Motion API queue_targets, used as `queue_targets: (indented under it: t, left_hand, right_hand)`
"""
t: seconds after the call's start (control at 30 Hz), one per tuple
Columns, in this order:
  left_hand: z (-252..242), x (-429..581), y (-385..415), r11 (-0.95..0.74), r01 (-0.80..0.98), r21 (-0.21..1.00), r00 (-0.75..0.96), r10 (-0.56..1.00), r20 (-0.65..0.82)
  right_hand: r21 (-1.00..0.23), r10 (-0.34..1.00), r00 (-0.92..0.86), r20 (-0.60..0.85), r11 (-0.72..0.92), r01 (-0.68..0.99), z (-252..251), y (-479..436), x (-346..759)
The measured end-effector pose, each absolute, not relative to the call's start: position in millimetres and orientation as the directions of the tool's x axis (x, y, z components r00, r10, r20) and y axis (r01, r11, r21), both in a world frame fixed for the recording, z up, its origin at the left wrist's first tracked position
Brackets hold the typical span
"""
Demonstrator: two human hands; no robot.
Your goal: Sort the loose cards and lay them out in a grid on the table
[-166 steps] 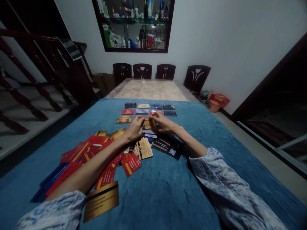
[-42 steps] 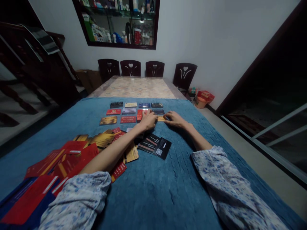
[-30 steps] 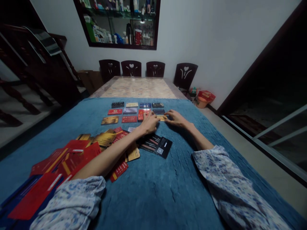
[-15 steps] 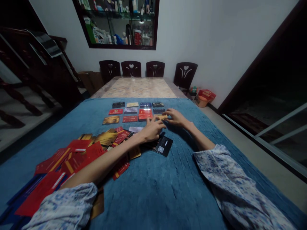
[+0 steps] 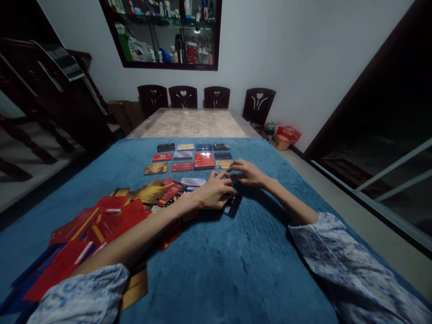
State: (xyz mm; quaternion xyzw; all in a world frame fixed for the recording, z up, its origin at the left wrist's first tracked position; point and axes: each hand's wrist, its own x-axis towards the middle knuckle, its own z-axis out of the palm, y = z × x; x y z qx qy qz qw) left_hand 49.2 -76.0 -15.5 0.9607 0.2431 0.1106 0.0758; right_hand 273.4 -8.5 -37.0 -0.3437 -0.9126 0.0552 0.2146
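Note:
My left hand [image 5: 216,191] is over the right end of a loose card pile, fingers curled down and tips hidden. Under them lies a black card [image 5: 232,209], partly covered; whether the fingers grip anything is hidden. Just right of it, my right hand [image 5: 249,173] hovers palm down with bent, parted fingers and nothing visible in them. Its fingertips are close to a yellow card [image 5: 222,164] at the near right of neat rows. Those rows include a thick red card stack [image 5: 204,161], a gold card [image 5: 155,168] and a red card [image 5: 182,167].
A heap of red envelopes [image 5: 131,216], gold cards [image 5: 150,194] and blue envelopes [image 5: 37,270] spreads beneath and beside my left forearm. A blue cloth [image 5: 216,261] covers the near part of the table [image 5: 199,123]. Several dark chairs [image 5: 259,105] stand at the far end.
The yellow card, under the right fingers before, now lies uncovered in its row. My right hand has drawn back slightly toward me. My left hand has moved nearer and right, over the black card.

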Motion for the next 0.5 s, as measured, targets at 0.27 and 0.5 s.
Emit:
queue_targets:
  t: [0.27, 0.5]
  left_hand:
    - [-20, 45, -91, -0.909, 0.416, 0.041, 0.884, 0.414, 0.215]
    - [-21, 43, -98, -0.903, 0.426, -0.052, 0.888, 0.406, 0.217]
  right_hand:
    - [-0.291, 0.499, -0.792, 0.35, 0.862, 0.415, -42, -51, 272]
    - [-0.29, 0.444, -0.85, 0.282, 0.884, 0.366, -44, -66, 273]
